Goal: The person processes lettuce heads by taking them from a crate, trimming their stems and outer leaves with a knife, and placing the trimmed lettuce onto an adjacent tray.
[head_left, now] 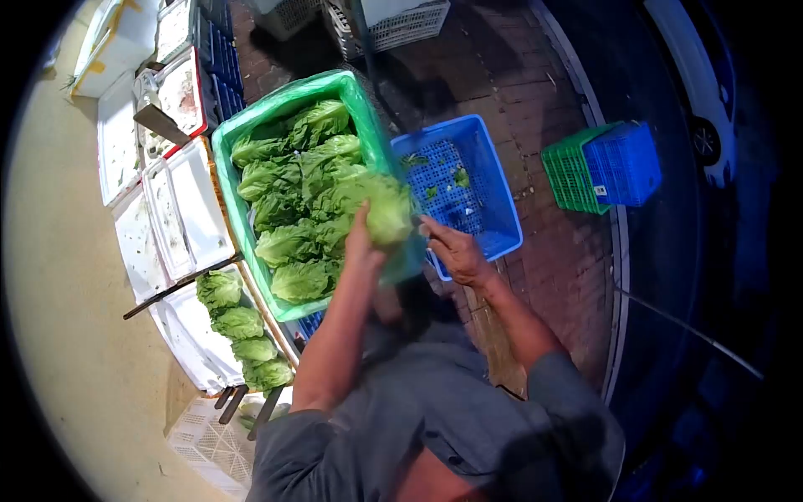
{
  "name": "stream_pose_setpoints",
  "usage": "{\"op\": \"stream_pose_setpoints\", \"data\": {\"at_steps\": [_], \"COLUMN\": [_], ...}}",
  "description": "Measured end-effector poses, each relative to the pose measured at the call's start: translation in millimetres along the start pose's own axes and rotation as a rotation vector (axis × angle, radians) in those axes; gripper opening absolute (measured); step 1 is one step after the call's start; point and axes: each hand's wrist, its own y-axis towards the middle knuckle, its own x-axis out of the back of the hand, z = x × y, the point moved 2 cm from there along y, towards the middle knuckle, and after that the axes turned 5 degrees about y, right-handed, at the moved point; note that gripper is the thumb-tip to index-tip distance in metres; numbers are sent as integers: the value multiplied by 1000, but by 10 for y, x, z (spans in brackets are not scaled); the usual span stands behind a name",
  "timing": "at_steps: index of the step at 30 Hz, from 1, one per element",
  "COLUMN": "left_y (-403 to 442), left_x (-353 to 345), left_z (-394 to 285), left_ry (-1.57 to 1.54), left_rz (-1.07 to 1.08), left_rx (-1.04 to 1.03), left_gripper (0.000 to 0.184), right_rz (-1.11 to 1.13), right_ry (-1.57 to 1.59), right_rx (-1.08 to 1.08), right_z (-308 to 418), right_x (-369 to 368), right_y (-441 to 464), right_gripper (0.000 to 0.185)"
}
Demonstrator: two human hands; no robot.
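My left hand (362,244) is wrapped round a head of lettuce (389,209), its cut-looking pale end turned to the right and slightly blurred. Close by that end is my right hand (457,253), its fingers closed; whatever they grip, if anything, I cannot make out. Under the lifted lettuce stands a crate lined with green plastic (224,159), filled with rows of more lettuce heads (288,180). To the right of it, a blue plastic basket (502,197) holds a few leaf scraps on its perforated bottom.
White foam boxes (188,209) line the left side, one with several lettuce heads (238,322) along its edge. Green (577,171) and blue baskets (623,167) sit by the kerb at right. Pale crates (410,25) stand at the top; a parked car (707,125) is far right.
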Motion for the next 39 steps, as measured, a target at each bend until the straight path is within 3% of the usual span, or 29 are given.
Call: {"op": "stream_pose_setpoints", "data": {"at_steps": [2, 3, 6, 8, 12, 14, 15, 16, 19, 22, 23, 25, 30, 32, 33, 34, 35, 36, 38, 39], "left_y": [-46, 2, 46, 58, 105, 149, 262, 280, -175, -470, -502, -521, -431, -312, -314, -369, -431, -499, -588, -767], "left_x": [-57, -22, 8, 51, 97, 64, 138, 142, -123, -69, 37, 276, 504, 632, 665, 696, 722, 727, 897, 904], "left_z": [-57, -44, -18, 31, 95, 150, 186, 169, -122, -403, -479, -557, -288, -135, -126, -152, -172, -269, -384, -484], "left_ry": [97, 106, 246, 386, 688, 788, 894, 895, 815, 757, 720, 642, 413, 344, 314, 338, 361, 449, 592, 520], "left_rz": [5, 20, 35, 32, 3, -21, -63, -72, 12, 40, -24, -153, 23, 204, 255, 255, 252, 213, 159, 159], "left_rx": [-109, -151, -329, -428, -509, -513, -616, -567, -313, -276, -369, -552, -158, -246, -267, -325, -384, -471, -364, -404], "left_gripper": [50, 49, 48, 48, 54, 60, 75, 79, 87, 81, 79, 74, 62, 54, 54, 56, 58, 62, 54, 50], "right_rz": [-234, -293, -544, -523, -291, -177, -154, -131, -205, -248, -214, -275, -287, -255, -152, -154, 29, 63, 135, 215], "right_ry": [427, 699, 1083, 1012, 602, 330, 358, 386, 861, 1191, 1296, 1306, 1290, 1151, 1014, 983, 998, 964, 820, 765], "right_rx": [-221, -497, -951, -973, -681, -585, -598, -612, -765, -750, -701, -777, -830, -826, -813, -701, -754, -654, -668, -663], "right_z": [-687, -842, -941, -1003, -588, -826, -806, -695, -416, -607, -629, -685, -628, -743, -431, -122, -411, -171, -33, -85], "right_x": [31, 105, 185, 120, -161, -296, -319, -337, -313, -358, -381, -451, -643, -729, -706, -775, -771, -833, -937, -969], "right_y": [-260, -352, -384, -421, -212, -185, -169, -109, -104, -190, -187, -195, -176, -255, -138, -25, -115, 8, 120, 139], "right_gripper": [42, 41, 66, 73, 66, 61, 60, 60, 55, 54, 48, 39, 33, 33, 32, 36, 50, 55, 66, 70]}}
